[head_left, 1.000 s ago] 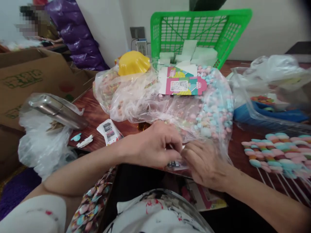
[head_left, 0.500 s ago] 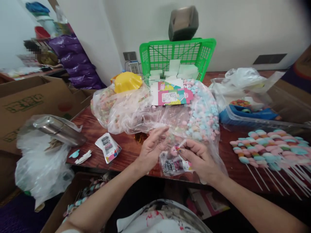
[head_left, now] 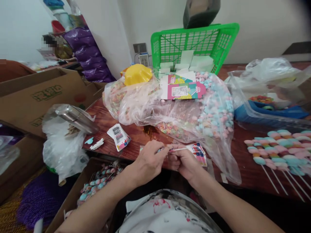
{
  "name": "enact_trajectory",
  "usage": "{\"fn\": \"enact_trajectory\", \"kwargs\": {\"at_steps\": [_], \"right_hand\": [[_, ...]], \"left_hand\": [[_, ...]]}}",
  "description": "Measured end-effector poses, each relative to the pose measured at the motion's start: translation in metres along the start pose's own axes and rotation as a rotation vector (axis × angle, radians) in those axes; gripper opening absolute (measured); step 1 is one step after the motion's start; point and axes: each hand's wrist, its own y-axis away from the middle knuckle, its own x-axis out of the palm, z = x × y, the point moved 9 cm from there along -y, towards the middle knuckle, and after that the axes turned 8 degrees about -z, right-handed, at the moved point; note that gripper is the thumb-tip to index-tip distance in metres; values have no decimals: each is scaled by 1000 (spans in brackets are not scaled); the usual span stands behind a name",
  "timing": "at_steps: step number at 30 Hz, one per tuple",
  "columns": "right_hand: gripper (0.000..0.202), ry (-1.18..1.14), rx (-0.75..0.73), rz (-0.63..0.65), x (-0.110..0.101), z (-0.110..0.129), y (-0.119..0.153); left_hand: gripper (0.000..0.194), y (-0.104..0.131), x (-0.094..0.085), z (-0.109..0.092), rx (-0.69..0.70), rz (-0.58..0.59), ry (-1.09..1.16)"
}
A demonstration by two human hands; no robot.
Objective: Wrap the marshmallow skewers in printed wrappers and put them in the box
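Note:
My left hand (head_left: 151, 159) is closed, its fingertips pinched around the left end of a marshmallow stick (head_left: 178, 149). Only its thin white stick and a sliver of colour show between the hands; the rest is hidden by fingers. My right hand (head_left: 184, 162) is curled round the other part of the stick, close against the left fingertips. Both hands are just above the table's front edge. Under and beside the right hand lies a printed packet (head_left: 198, 153). Behind the hands spreads a large clear bag (head_left: 170, 110) of pink and blue marshmallows and small coloured candies.
Printed cards (head_left: 119, 137) lie left, near a steel flask (head_left: 75, 118). A green basket (head_left: 194, 35) stands at the back. Right are a clear tub (head_left: 269, 113) and marshmallow skewers (head_left: 279, 150). An open carton (head_left: 97, 191) sits below the table edge. Another person (head_left: 62, 48) is far left.
My left hand has gone from open, fingers spread, to pinching the stick's end. The right hand has turned the stick to lie nearly level. The view has swung left.

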Motion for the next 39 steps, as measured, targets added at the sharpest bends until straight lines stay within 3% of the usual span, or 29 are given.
{"fn": "enact_trajectory", "kwargs": {"at_steps": [2,4,6,7,10,12,14,17,19,21,23,25,27,29,30,33,37,39], "right_hand": [[23,60,35,64,18,-17,5],[19,150,34,106,35,-36,10],[17,272,-7,123,46,-50,14],[17,343,-47,128,48,-53,17],[14,586,-226,145,45,-48,29],[14,749,-347,158,40,-39,41],[17,891,-432,168,38,-31,55],[19,1246,-602,184,41,-17,75],[15,1453,-686,175,38,-3,85],[8,1502,-685,109,18,20,95],[9,1479,-636,-30,-23,49,108],[21,1483,-564,-239,-82,77,127],[21,1464,-469,-614,-157,106,156],[23,1616,-362,-986,-222,127,190],[24,1719,-235,-1145,-249,132,204],[29,1778,-72,-1296,-297,141,217],[33,1813,81,-1279,-323,144,196],[33,1821,152,-1264,-333,143,184]], "left_hand": [[24,17,-4,3,-4,50,-45],[21,45,-9,17,-112,140,-34],[24,88,-12,46,-298,325,-100],[25,118,-13,66,-425,476,-187],[22,204,-37,120,-762,798,-544],[20,228,-43,130,-819,909,-628],[23,208,-28,121,-766,822,-525],[25,110,9,72,-419,430,-258],[26,47,35,27,-169,253,-127],[23,3,70,-14,32,268,-38],[17,-20,105,-37,125,364,-97],[18,-28,133,-48,176,463,-199],[22,-28,149,-52,205,509,-279],[28,-24,156,-51,204,525,-331],[30,-22,158,-50,195,531,-350],[33,-20,159,-47,165,529,-355],[28,-23,156,-37,131,470,-298],[25,-23,152,-32,148,387,-282]]}}
